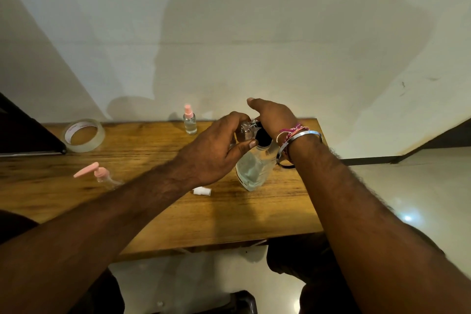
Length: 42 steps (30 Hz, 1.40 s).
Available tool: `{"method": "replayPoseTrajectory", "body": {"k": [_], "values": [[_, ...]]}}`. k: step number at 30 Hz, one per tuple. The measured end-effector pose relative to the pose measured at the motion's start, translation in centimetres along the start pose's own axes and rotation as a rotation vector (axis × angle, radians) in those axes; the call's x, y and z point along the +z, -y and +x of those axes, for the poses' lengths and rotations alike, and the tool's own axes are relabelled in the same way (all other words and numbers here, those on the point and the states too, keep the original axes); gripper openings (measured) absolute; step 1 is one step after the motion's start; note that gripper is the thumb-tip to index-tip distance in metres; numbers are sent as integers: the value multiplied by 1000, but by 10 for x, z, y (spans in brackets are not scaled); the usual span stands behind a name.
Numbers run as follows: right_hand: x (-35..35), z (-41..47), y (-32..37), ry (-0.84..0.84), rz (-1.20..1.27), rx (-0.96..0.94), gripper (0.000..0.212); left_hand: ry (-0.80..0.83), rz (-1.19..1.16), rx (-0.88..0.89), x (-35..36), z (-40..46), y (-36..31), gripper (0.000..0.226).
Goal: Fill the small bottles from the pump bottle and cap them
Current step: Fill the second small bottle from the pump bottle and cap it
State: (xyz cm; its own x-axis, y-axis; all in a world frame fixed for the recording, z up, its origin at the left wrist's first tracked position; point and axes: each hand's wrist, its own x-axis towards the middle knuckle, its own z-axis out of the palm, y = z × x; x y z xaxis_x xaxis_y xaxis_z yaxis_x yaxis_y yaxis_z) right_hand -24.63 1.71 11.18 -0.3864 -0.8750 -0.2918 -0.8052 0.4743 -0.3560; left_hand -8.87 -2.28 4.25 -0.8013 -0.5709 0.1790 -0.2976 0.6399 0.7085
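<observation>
A large clear pump bottle (pixel 251 171) with a black collar stands upright on the right part of the wooden surface (pixel 158 216), partly filled with clear liquid. At its top, a small clear bottle (pixel 245 132) is held against the metal spout of the pump. The small bottle is pinched by the left hand (pixel 216 150), with the thumb below and the fingers curled over it, so this grip is closed on the small bottle. The right hand (pixel 274 116) is laid over the pump head from the right, palm down, with the fingers fairly straight; this grip is loose and nothing is seen to be clasped by it. Bangles and threads are worn on the right wrist.

Just in front of the pump bottle, a small white cap (pixel 202 191) lies on its side. Further left, a small bottle with a pink pump top (pixel 98 173) lies tilted on the surface. Near the far edge, a small bottle with a pink spray top (pixel 190 122) stands upright, liquid visible inside. A roll of clear tape (pixel 83 135) rests at the far left.
</observation>
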Motion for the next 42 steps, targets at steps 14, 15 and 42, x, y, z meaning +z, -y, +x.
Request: {"method": "replayPoseTrajectory", "body": {"k": [14, 15, 42], "values": [[-3, -4, 3, -3, 384, 142, 40, -1, 4, -10, 0, 0, -1, 45], [-5, -6, 4, 12, 503, 144, 40, -6, -3, -2, -1, 0, -2, 45], [-3, -3, 2, 6, 440, 127, 46, 12, -5, -6, -2, 1, -3, 41]]}}
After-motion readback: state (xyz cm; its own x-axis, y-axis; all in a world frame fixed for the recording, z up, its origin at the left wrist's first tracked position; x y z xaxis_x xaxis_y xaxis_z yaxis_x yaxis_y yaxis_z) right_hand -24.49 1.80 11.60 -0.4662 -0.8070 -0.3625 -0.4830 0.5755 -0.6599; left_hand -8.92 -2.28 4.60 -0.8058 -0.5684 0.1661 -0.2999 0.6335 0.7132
